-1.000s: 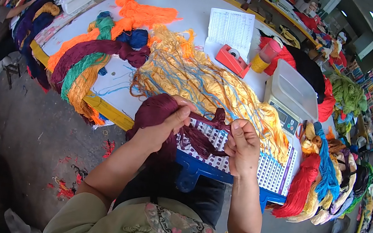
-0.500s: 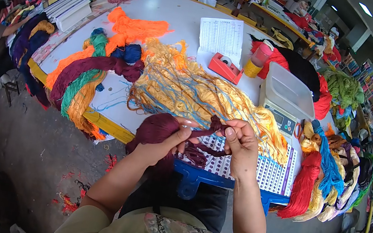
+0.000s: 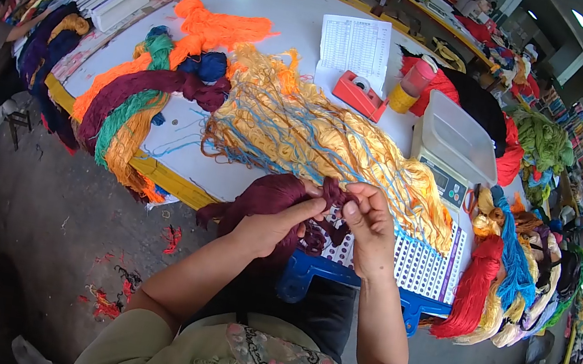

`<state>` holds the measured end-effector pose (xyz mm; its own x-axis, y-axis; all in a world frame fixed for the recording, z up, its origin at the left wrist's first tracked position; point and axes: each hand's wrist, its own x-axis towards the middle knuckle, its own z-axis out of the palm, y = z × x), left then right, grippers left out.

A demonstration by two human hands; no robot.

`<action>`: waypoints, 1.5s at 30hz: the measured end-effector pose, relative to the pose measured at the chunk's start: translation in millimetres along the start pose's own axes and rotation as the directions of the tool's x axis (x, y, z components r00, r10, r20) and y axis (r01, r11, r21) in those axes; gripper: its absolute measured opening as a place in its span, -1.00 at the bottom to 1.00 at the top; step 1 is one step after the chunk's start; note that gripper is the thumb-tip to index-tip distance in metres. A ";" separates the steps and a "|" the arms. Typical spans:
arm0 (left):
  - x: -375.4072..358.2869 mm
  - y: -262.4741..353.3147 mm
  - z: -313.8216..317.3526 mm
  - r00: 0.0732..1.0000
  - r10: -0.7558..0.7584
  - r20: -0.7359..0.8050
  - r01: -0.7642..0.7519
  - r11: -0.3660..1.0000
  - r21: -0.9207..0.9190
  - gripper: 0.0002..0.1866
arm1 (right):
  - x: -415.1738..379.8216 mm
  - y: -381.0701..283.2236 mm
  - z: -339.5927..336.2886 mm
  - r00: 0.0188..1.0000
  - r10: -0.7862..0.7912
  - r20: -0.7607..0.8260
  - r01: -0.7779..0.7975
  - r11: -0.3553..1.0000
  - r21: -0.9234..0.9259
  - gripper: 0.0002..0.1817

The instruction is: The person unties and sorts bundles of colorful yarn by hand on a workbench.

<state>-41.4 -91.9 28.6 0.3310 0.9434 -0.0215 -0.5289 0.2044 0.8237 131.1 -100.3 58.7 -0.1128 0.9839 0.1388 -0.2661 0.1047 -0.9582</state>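
Observation:
My left hand point(image 3: 278, 227) is closed on a thick skein of maroon thread point(image 3: 263, 197), whose bulk hangs to the left of the fingers over the table's near edge. My right hand point(image 3: 373, 230) pinches a twisted, knotted end of the same thread just right of the left hand. Both hands are close together above a white card with rows of dark dots point(image 3: 420, 267). Loose maroon loops lie beneath the fingers. Beyond the hands spreads a large heap of pale yellow thread point(image 3: 329, 142) streaked with blue and brown strands.
Orange, green and maroon skeins point(image 3: 116, 102) drape over the left edge. A digital scale point(image 3: 446, 182) carries a clear plastic tub point(image 3: 461, 137). Near it are a red tape dispenser point(image 3: 360, 96), a printed sheet point(image 3: 354, 50) and a red skein point(image 3: 467, 308). A blue bracket point(image 3: 299, 276) juts out in front.
My hands have come closer together, and the left has moved right and slightly up with the maroon skein. The stretched piece of thread between them is now shorter and bunched.

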 end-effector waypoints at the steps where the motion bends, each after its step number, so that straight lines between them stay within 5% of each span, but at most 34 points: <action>1: -0.7 -1.3 2.0 0.999 0.038 0.002 -0.038 0.998 0.051 -0.80 | 0.3 1.4 3.5 0.999 -0.036 0.008 0.036 0.998 -0.050 -0.72; 6: -3.5 -5.5 6.2 0.988 0.150 -0.024 -0.142 0.968 0.208 -0.82 | -1.2 5.2 9.1 0.996 -0.086 0.015 0.087 0.976 -0.200 -0.70; 12: -2.7 2.4 2.2 0.997 -0.054 -0.050 0.050 0.995 -0.084 -0.82 | 1.0 1.6 -4.5 0.996 0.077 0.034 -0.081 0.990 0.114 -0.73; 18: 1.9 -3.3 3.2 0.996 -0.005 -0.094 -0.002 0.997 -0.076 -0.81 | 5.1 9.2 -15.0 0.990 0.143 0.006 -0.141 0.973 0.182 -0.70; 25: 3.0 -5.4 6.8 0.995 0.059 -0.083 -0.061 0.998 -0.018 -0.82 | 5.8 6.3 3.6 0.998 0.060 -0.002 -0.060 0.998 -0.012 -0.67; 36: 7.8 -5.9 -2.6 0.983 -0.111 -0.145 0.084 0.980 -0.181 -0.83 | 6.1 10.2 -14.0 0.991 0.136 0.003 -0.133 0.958 0.253 -0.75; 41: 3.4 2.2 2.5 0.984 -0.174 -0.044 0.165 0.972 -0.168 -0.77 | 6.3 10.4 -21.1 0.978 0.200 0.058 -0.207 0.903 0.377 -0.73; 45: 2.2 0.6 5.5 0.995 -0.062 -0.075 0.054 0.993 -0.102 -0.77 | 0.4 2.9 -2.0 0.995 0.060 -0.085 -0.062 0.998 -0.028 -0.65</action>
<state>-36.7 -91.2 32.1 0.3031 0.9460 -0.1148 -0.5873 0.2803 0.7593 132.2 -99.2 55.5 -0.0466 0.9971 0.0595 -0.2316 0.0471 -0.9717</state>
